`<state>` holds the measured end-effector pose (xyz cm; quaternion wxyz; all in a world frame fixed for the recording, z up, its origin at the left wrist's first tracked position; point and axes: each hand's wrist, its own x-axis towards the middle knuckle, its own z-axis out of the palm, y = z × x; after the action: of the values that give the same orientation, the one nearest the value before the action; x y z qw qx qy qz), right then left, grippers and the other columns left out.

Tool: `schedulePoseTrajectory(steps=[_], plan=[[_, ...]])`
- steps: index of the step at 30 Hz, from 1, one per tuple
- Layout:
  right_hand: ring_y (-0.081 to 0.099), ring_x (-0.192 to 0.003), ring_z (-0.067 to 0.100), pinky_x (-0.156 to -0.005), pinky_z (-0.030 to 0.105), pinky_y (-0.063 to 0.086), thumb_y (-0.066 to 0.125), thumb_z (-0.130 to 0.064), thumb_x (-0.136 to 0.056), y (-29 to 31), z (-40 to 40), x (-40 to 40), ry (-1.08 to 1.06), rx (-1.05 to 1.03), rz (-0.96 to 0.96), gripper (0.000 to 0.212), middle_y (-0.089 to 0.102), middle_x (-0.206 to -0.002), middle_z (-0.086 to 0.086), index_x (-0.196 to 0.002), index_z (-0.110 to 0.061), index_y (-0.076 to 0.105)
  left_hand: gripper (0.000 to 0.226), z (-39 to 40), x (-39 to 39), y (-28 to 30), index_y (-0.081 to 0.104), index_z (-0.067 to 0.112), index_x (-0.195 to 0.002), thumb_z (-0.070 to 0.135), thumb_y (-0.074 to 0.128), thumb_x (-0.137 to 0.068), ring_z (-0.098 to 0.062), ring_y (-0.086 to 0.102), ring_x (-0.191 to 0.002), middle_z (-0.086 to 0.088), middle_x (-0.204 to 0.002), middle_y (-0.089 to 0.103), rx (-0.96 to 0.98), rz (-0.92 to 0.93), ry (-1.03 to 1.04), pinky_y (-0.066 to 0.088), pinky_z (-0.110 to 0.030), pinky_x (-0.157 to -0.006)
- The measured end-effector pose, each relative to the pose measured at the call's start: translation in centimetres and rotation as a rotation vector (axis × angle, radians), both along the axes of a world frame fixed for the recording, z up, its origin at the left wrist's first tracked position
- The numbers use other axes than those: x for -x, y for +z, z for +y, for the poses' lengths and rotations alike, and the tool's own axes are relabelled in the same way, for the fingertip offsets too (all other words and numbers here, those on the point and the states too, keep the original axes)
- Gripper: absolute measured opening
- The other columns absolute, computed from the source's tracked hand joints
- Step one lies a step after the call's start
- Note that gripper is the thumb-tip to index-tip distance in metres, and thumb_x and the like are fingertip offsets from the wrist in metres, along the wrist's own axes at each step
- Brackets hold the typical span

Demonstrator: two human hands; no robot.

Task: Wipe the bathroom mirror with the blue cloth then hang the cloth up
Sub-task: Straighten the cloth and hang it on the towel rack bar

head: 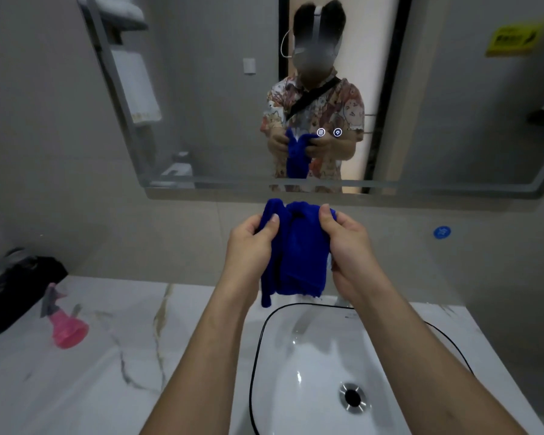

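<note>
The blue cloth (296, 255) hangs bunched between both hands, above the back rim of the sink and just below the mirror. My left hand (248, 243) grips its left top edge, thumb on the front. My right hand (346, 243) grips the right top edge. The bathroom mirror (201, 98) fills the wall ahead, its lower edge just above the cloth; it reflects a person holding the cloth. Two small lit touch icons (328, 132) sit on the glass.
A white sink (311, 365) with a metal drain (352, 397) lies below my forearms, set in a marble counter (107, 372). A pink spray bottle (65, 321) and a black box (10, 293) stand at the left. A blue round sticker (442, 232) is on the right wall.
</note>
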<state>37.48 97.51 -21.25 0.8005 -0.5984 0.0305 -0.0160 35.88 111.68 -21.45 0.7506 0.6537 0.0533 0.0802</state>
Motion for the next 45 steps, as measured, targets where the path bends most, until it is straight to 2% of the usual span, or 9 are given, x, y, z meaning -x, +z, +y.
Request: schedulePoseTrajectory(steps=[6,9,18,21,24,30,34,38,45], plan=[[0.073,-0.103,0.029,-0.092,0.052,0.060,0.056,-0.041,-0.105,-0.9,0.0,0.0,-0.121,0.014,0.083,0.029,0.079,-0.102,0.006,-0.107,-0.017,0.072,0.017,1.1,0.1,-1.1,0.071,0.026,-0.106,0.032,0.055,-0.104,-0.024,0.074,-0.096,0.002,-0.098,0.079,0.095,0.082,0.061,0.060,-0.040,-0.074],[0.071,-0.101,0.028,-0.095,0.054,0.058,0.057,-0.045,-0.104,-1.3,-0.5,0.0,-0.170,0.080,0.102,0.029,0.078,-0.098,0.003,-0.099,-0.021,0.072,0.017,1.8,0.1,-1.4,0.069,0.028,-0.113,0.035,0.056,-0.104,-0.028,0.070,-0.103,-0.001,-0.108,0.076,0.059,0.111,0.102,0.060,-0.048,-0.086],[0.067,-0.083,0.021,-0.075,0.039,0.057,0.061,-0.039,-0.102,0.9,-3.6,-0.4,-0.249,0.104,0.038,0.028,0.071,-0.084,0.006,-0.094,-0.014,0.070,0.018,4.8,-0.3,-1.5,0.070,0.024,-0.099,0.032,0.055,-0.105,-0.027,0.069,-0.100,-0.002,-0.102,0.075,-0.003,0.107,0.222,0.057,-0.050,-0.090],[0.068,-0.085,0.025,-0.077,0.041,0.058,0.064,-0.036,-0.102,2.6,-3.4,-0.8,-0.214,0.091,-0.037,0.034,0.072,-0.093,0.017,-0.106,-0.002,0.070,0.018,5.5,-1.1,-2.1,0.068,0.020,-0.113,0.031,0.058,-0.102,-0.030,0.067,-0.107,-0.007,-0.116,0.072,-0.106,0.149,0.289,0.054,-0.052,-0.096],[0.069,-0.079,0.025,-0.074,0.039,0.059,0.064,-0.034,-0.102,3.9,-1.6,-1.4,-0.138,0.103,-0.072,0.033,0.074,-0.092,0.020,-0.106,-0.002,0.071,0.049,4.0,-1.1,-1.7,0.052,0.027,-0.142,0.029,0.068,-0.096,-0.023,0.053,-0.130,-0.001,-0.147,0.053,-0.318,0.088,0.306,0.047,-0.047,-0.108],[0.064,-0.060,0.016,-0.055,0.029,0.053,0.064,-0.028,-0.102,4.6,1.2,-1.6,0.046,0.016,-0.003,0.023,0.069,-0.073,0.006,-0.099,-0.006,0.071,0.023,0.9,1.0,0.2,0.069,0.026,-0.114,0.019,0.072,-0.092,-0.019,0.073,-0.102,0.001,-0.107,0.076,-0.154,-0.141,-0.173,0.060,-0.035,-0.083],[0.065,-0.065,0.018,-0.062,0.032,0.056,0.064,-0.020,-0.102,4.8,0.8,-1.4,0.092,-0.084,0.027,0.020,0.066,-0.075,0.009,-0.098,-0.001,0.067,0.067,1.3,1.9,0.6,0.058,0.027,-0.133,0.029,0.083,-0.071,-0.019,0.073,-0.106,-0.001,-0.115,0.076,-0.073,-0.157,-0.313,0.060,-0.036,-0.087],[0.070,-0.073,0.017,-0.067,0.031,0.060,0.064,-0.013,-0.100,4.3,0.3,-0.9,0.132,-0.098,0.045,0.015,0.070,-0.088,0.011,-0.109,-0.002,0.067,0.087,1.0,2.1,0.4,0.047,0.036,-0.142,0.014,0.090,-0.070,-0.014,0.072,-0.106,0.007,-0.120,0.073,-0.260,-0.097,-0.300,0.060,-0.035,-0.088],[0.074,-0.106,0.027,-0.093,0.046,0.058,0.056,-0.009,-0.102,2.5,-0.7,-0.5,0.301,0.049,0.028,0.034,0.076,-0.097,0.010,-0.134,-0.019,0.062,0.032,0.3,1.0,-0.7,0.060,0.027,-0.134,0.015,0.054,-0.104,-0.007,0.075,-0.084,0.009,-0.099,0.078,-0.115,0.045,-0.043,0.057,-0.025,-0.069]])
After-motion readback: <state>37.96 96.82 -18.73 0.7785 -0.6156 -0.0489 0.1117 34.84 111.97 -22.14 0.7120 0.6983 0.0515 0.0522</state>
